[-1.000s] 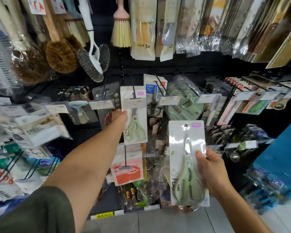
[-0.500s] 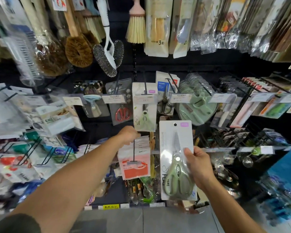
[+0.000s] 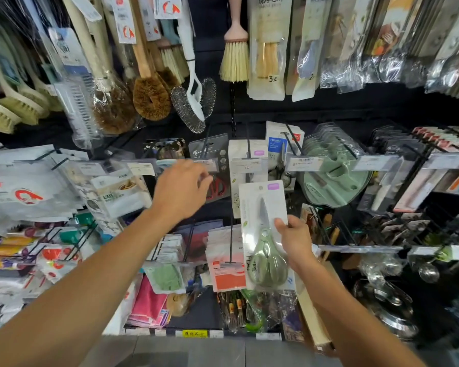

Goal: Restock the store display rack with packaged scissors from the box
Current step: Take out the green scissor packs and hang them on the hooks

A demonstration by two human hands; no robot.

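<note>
While the right hand pinches the packaged scissors just below the peg, the left hand hovers alongside, its fingers' hold unclear; misaligning the hang-hole could drop the pack.

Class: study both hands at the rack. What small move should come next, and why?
Probably lift the scissors pack in the right hand so its hang hole meets the hook above, where a matching pack hangs; the hole sits just below it.
</note>
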